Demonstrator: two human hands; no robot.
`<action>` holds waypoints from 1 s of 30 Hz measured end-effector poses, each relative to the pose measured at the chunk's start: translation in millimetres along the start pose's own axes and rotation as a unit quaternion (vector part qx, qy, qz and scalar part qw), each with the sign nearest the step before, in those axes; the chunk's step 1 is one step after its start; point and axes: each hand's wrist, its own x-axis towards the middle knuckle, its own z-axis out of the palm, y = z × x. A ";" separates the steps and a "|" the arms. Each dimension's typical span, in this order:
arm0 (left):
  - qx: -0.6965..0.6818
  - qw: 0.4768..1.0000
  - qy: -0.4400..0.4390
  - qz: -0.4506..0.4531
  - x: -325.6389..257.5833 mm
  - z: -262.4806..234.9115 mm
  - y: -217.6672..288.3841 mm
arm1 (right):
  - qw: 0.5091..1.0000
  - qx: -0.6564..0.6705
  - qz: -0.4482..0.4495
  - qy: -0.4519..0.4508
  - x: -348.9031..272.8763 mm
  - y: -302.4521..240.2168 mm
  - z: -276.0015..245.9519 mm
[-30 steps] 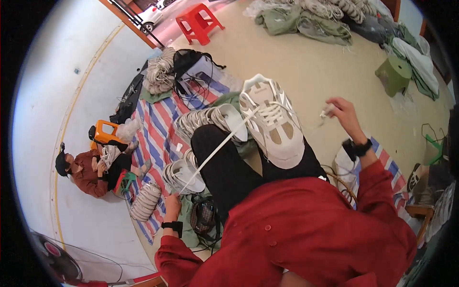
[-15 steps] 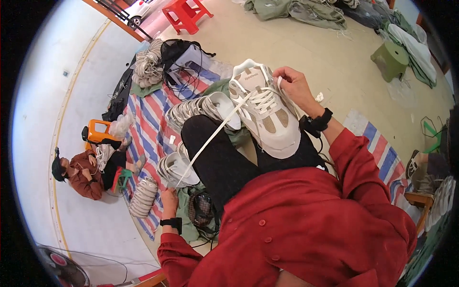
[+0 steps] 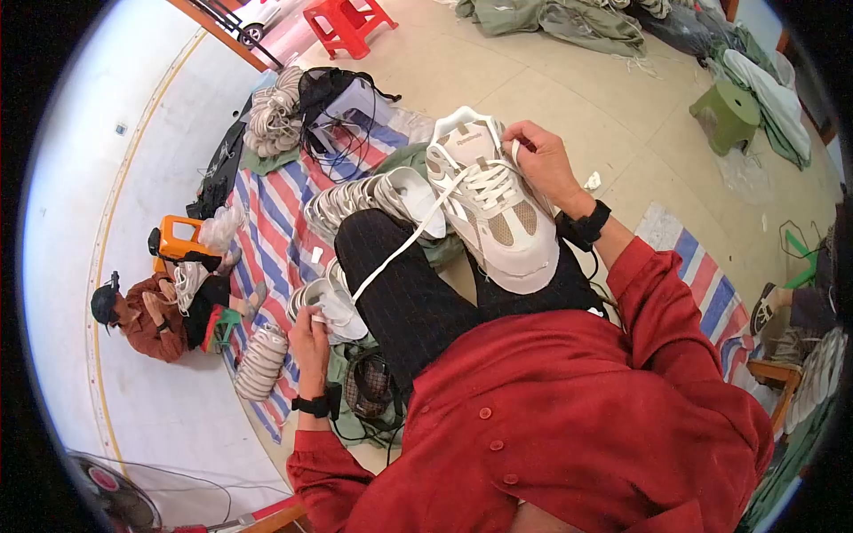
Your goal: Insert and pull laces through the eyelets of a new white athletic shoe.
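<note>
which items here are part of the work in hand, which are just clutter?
In hand:
- white sneaker resting on the lap
- white lace, pulled taut
- left hand holding the lace end
- right hand at the eyelets

Lying about:
- row of sneakers on striped mat
- red stool
- green stool
- seated person

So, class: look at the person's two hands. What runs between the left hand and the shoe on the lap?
In the head view, a taut white lace stretches from the left hand across the black trouser leg up to the shoe, which the right hand grips.
</note>
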 end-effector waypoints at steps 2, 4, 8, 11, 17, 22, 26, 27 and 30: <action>-0.095 0.995 0.032 0.012 3.6 7.3 33.8 | 1.000 -0.008 -0.025 -0.014 2.2 -4.3 5.1; -0.160 0.983 0.048 0.071 14.4 11.5 70.7 | 0.999 -0.022 -0.040 -0.015 1.7 -5.2 5.1; -0.237 0.966 0.017 0.097 45.3 43.7 129.8 | 0.997 0.065 0.032 -0.009 6.2 4.5 4.1; -0.269 0.956 -0.011 0.114 69.1 68.9 173.8 | 0.993 0.085 0.064 -0.040 7.9 5.7 -0.5; -0.320 0.939 -0.012 0.125 107.8 135.9 196.5 | 0.990 0.096 0.070 -0.077 9.6 4.7 -0.4; -0.277 0.952 0.015 0.132 111.5 156.7 195.5 | 0.991 0.083 0.068 -0.084 6.6 10.4 -2.4; -0.219 0.957 0.062 0.180 112.0 160.3 194.0 | 0.990 0.078 0.074 -0.091 7.0 7.9 -1.0; -0.220 0.957 0.060 0.181 111.2 158.2 198.1 | 0.990 0.087 0.072 -0.089 6.6 8.7 -2.0; -0.144 0.964 0.071 0.212 108.9 153.2 205.2 | 0.989 0.095 0.071 -0.085 7.4 10.4 -1.5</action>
